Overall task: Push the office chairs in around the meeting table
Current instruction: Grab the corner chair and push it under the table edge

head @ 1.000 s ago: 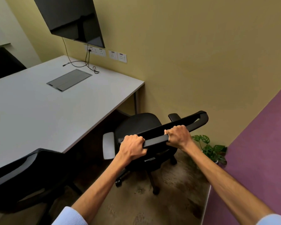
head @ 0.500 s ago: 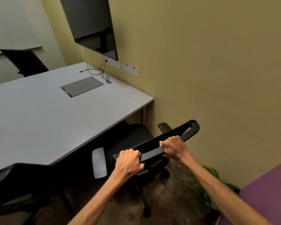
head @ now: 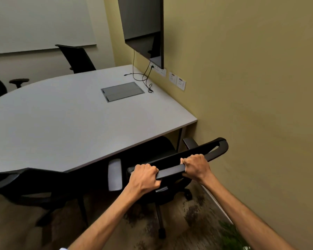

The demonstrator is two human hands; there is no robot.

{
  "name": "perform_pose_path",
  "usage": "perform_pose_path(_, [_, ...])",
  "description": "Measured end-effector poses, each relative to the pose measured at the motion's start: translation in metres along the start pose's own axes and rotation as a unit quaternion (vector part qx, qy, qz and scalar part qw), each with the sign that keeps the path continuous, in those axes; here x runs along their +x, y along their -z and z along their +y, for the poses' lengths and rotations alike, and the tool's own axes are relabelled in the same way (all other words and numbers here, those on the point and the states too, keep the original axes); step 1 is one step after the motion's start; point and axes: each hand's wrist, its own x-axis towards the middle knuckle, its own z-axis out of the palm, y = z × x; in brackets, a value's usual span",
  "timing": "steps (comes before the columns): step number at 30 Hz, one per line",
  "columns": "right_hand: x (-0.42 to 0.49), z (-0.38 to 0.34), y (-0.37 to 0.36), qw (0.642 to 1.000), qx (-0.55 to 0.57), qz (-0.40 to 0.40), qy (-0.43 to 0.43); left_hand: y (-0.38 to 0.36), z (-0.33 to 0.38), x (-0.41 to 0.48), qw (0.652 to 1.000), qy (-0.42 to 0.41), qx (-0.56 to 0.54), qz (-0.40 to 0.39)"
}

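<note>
A black office chair (head: 172, 157) stands at the near right end of the grey meeting table (head: 65, 127), close to the yellow wall. Its seat is partly under the table edge and its backrest top faces me. My left hand (head: 145, 177) grips the left part of the backrest's top bar. My right hand (head: 195, 166) grips the same bar further right. A second black chair (head: 34, 184) sits to the left, its back at the table's near edge. Another black chair (head: 78, 58) stands at the table's far side.
A dark wall screen (head: 143, 27) hangs above the table's right end, with cables (head: 143, 78) trailing onto the top. The yellow wall (head: 260, 105) runs close along the chair's right side. A green plant (head: 231, 235) stands on the floor at lower right.
The held chair has rolled forward, its seat going further under the table. The view has swung left and up, bringing the far chair and whiteboard wall into sight. Both hands keep their grip.
</note>
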Motion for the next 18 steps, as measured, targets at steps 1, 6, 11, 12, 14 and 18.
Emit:
perform_pose_path(1, [0.009, 0.01, -0.005, 1.0, 0.01, -0.023, 0.013, -0.006, 0.002, 0.011, 1.0, 0.012, 0.004, 0.001])
perform_pose_path(6, [0.027, 0.022, -0.021, 0.999, 0.02, -0.018, 0.041, -0.01, -0.002, 0.03, 1.0, 0.03, 0.006, 0.004])
perform_pose_path(11, [0.061, 0.049, -0.024, 0.995, 0.039, -0.048, 0.074, -0.019, -0.003, 0.059, 0.998, 0.056, 0.002, 0.021])
perform_pose_path(12, [0.059, 0.045, -0.028, 0.995, 0.038, -0.047, 0.081, -0.021, -0.007, 0.057, 0.998, 0.059, 0.006, 0.019])
perform_pose_path(14, [0.068, 0.067, -0.034, 0.994, 0.03, -0.053, 0.091, -0.024, 0.004, 0.078, 0.998, 0.06, 0.0, 0.023])
perform_pose_path(18, [0.089, 0.084, -0.037, 0.993, 0.026, -0.066, 0.092, -0.026, 0.009, 0.098, 0.996, 0.091, 0.008, 0.016])
